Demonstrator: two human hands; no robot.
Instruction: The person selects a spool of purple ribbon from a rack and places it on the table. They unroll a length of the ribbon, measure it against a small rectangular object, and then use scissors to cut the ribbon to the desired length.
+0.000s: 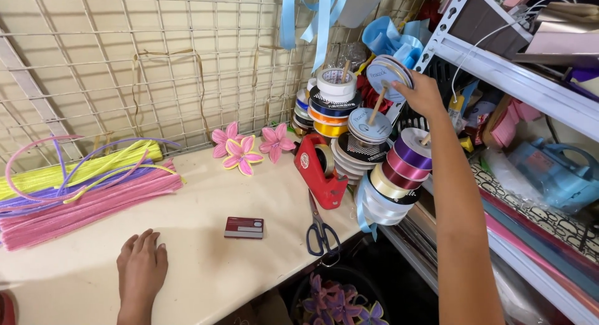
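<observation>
Lowest in the frame, the left hand (142, 270) lies flat on the cream table (199, 237), palm down, fingers together and loosely spread at the tips — holding nothing. Just right of it sits a small red card box (244, 227), and farther right blue-handled scissors (322, 231) lie at the table's edge, below a red tape dispenser (319, 169).

At upper right, the right hand (423, 94) reaches up to a pale blue ribbon spool (388, 75) at the top of a rack of stacked ribbon spools (374, 156). Its fingers close on the spool's right rim; how firmly they clamp cannot be told, since the hand's back faces the camera. The spool sits tilted on a wooden peg, above and right of a white tape roll (336, 83).

At middle left lies a bundle of pink, purple and yellow pipe cleaners (81, 188), and pink flowers (246, 147) rest against the wire grid (156, 57) at the table's back.
</observation>
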